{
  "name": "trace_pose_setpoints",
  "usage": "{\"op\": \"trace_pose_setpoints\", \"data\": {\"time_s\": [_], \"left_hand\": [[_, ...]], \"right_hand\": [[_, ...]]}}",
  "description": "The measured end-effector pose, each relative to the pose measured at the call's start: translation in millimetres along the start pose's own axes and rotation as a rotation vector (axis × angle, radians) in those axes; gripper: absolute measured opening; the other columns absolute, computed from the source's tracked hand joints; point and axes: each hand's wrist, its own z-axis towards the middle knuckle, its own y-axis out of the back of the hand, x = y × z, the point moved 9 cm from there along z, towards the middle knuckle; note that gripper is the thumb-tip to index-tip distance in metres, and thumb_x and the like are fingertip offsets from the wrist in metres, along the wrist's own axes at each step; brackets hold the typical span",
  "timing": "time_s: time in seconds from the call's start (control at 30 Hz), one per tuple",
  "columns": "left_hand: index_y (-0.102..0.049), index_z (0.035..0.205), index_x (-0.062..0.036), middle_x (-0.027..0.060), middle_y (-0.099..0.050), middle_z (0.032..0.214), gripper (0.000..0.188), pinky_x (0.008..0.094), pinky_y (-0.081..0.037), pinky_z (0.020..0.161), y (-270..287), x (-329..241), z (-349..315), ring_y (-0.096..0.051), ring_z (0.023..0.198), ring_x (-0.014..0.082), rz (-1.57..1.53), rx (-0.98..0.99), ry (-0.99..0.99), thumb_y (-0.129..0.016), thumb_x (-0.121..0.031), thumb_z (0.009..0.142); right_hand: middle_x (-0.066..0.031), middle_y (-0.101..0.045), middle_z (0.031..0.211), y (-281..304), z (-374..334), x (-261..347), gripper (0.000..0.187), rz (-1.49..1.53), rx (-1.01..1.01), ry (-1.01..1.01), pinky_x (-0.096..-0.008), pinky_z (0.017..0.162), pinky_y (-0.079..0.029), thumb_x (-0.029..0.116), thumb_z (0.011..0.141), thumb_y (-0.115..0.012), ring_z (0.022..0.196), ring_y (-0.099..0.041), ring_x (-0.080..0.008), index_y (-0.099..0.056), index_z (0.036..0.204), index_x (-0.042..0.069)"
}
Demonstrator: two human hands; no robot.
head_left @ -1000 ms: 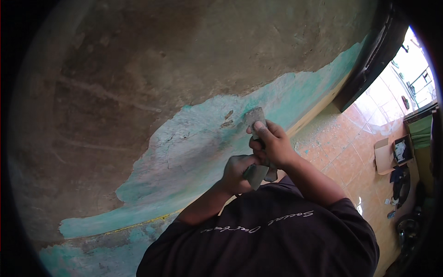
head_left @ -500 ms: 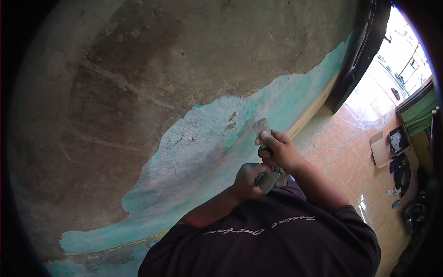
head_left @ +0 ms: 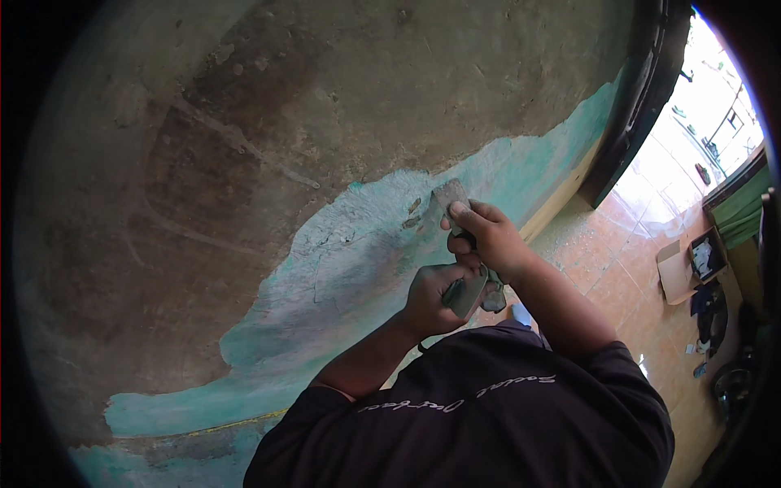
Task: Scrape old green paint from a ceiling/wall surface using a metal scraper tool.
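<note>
In my right hand (head_left: 492,240) is a scraper (head_left: 451,193) with a flat grey blade. My thumb presses on the blade, and its tip points up at the wall. Whether it touches the wall I cannot tell. Just below, my left hand (head_left: 431,301) is closed on a second flat grey blade (head_left: 466,294), wider than the first; its handle is hidden by my fingers. Both hands are close together before the wall (head_left: 366,268), where pale turquoise paint meets bare grey-brown plaster (head_left: 244,138) along a ragged edge. A crumpled greyish thing (head_left: 494,298) shows beside the wide blade, its kind unclear.
Orange floor tiles (head_left: 602,260) lie to the right, with pale flakes near the wall's foot. A dark door frame (head_left: 643,98) stands beyond, by a bright doorway. An open cardboard box (head_left: 675,272) and a green curtain (head_left: 742,207) are at far right.
Both hands have moved up and slightly left, bringing the scraper closer to the paint's ragged edge. The wide blade in my left hand has turned and now shows more of its face.
</note>
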Motion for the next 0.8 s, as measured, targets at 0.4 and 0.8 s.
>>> {"op": "trace_pose_setpoints", "data": {"time_s": [0.4, 0.8], "left_hand": [[-0.041, 0.062, -0.0071, 0.0043, -0.052, 0.070, 0.032, 0.0235, -0.041, 0.053, 5, -14, 7, -0.050, 0.061, 0.0096, 0.008, -0.037, -0.054, -0.071, 0.001, 0.069], [-0.057, 0.078, -0.0020, 0.0076, -0.060, 0.065, 0.021, 0.0264, -0.043, 0.049, 14, 31, -25, -0.056, 0.053, 0.0120, -0.014, -0.143, 0.142, -0.073, -0.015, 0.071]], "right_hand": [[-0.0010, -0.041, 0.058, -2, -2, 12, 0.028, 0.069, 0.001, 0.011, -0.0222, 0.039, -0.028, 0.032, 0.092, -0.043, 0.042, -0.033, -0.0079, -0.049, 0.091, 0.005], [-0.0067, -0.049, 0.102, 10, -32, 13, 0.056, 0.049, 0.114, 0.452, -0.0248, 0.083, -0.040, 0.023, 0.083, -0.038, 0.092, -0.048, -0.0148, -0.033, 0.133, -0.002]]}}
